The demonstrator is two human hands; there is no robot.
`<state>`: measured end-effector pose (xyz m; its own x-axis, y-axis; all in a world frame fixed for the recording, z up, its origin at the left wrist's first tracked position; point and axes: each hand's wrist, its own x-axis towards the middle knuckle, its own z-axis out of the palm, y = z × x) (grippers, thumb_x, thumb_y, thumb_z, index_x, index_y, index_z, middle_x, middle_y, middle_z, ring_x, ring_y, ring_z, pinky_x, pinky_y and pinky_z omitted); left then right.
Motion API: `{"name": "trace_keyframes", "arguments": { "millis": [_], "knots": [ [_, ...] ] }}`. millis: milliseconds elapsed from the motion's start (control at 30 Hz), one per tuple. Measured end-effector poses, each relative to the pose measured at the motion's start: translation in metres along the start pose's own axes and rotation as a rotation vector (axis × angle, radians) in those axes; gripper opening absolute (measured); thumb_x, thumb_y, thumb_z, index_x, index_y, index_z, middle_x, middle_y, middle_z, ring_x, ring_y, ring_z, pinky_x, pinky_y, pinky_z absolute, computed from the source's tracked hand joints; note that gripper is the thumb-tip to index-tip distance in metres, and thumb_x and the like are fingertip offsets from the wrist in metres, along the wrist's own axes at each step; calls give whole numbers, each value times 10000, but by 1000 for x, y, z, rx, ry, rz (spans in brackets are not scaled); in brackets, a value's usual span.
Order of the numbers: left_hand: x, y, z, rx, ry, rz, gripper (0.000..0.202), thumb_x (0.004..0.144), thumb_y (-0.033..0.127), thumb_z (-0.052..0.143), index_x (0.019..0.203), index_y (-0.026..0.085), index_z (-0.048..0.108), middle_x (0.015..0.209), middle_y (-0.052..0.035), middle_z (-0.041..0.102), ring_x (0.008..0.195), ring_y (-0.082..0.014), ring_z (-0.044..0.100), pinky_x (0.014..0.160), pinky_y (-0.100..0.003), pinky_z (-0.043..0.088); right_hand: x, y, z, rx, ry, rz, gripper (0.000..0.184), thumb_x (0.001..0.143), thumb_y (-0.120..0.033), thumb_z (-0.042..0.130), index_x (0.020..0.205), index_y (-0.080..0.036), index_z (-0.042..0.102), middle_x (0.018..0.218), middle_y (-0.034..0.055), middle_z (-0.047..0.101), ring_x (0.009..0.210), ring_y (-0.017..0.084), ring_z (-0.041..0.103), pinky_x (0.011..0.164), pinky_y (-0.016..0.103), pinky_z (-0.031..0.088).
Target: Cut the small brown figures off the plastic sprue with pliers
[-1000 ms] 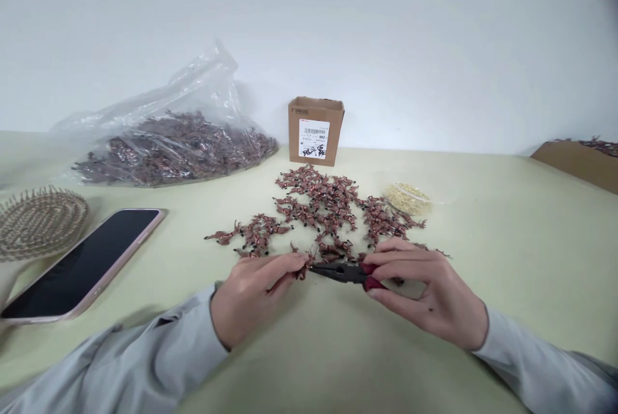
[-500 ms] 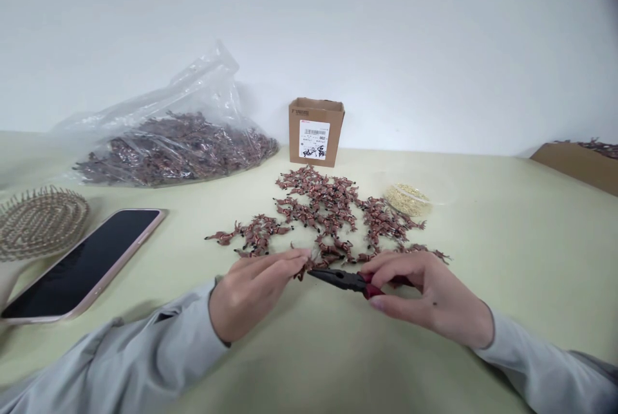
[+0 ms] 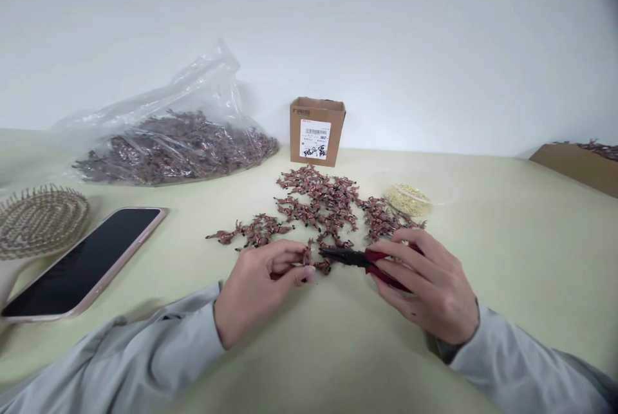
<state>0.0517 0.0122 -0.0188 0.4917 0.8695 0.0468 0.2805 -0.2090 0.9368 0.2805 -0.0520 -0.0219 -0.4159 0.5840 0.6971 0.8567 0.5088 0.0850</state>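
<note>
My left hand [image 3: 263, 282] pinches a small brown figurine [image 3: 309, 258] between thumb and fingers, low over the table. My right hand [image 3: 425, 285] grips red-handled pliers [image 3: 360, 259], whose dark jaws point left toward the figurine. Just beyond both hands lies a spread pile of the same small brown figurines [image 3: 328, 205]. A shallow clear dish of small pale bits [image 3: 408, 199] sits to the right of the pile.
A clear plastic bag of more figurines [image 3: 174, 143] lies at the back left. A small open cardboard box [image 3: 316, 131] stands at the back centre. A phone [image 3: 82, 264] and a hairbrush [image 3: 41, 217] lie left; another box [image 3: 579, 159] sits far right.
Both hands shifted slightly away from me toward the pile. The right hand turned and regripped the pliers, and the jaws lifted up to the figurine held in the left fingers.
</note>
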Motion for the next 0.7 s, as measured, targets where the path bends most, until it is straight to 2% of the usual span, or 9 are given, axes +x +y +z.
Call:
{"name": "trace_keyframes", "arguments": {
  "millis": [167,400,700],
  "knots": [
    [2,2,0,-137,-26,-116,226,680,290,600,862,157,579,765,-34,679,679,-183,654,633,-291,553,-2,-1,-1,-125,51,-84,140,660,-155,654,794,-181,627,898,44,660,856,240,545,648,384,474],
    [0,4,0,-125,-52,-101,206,691,269,587,859,149,589,761,-42,681,683,-181,654,641,-289,549,-3,2,0,-188,91,-200,152,634,-128,674,773,-164,622,918,45,657,817,231,549,619,382,477],
    [1,7,1,-96,-70,-124,236,701,261,574,894,126,586,823,-69,679,716,-189,651,679,-298,545,-2,1,-1,-158,95,-213,179,631,-109,672,799,-140,617,938,52,651,827,232,538,630,379,474]
  ]
}}
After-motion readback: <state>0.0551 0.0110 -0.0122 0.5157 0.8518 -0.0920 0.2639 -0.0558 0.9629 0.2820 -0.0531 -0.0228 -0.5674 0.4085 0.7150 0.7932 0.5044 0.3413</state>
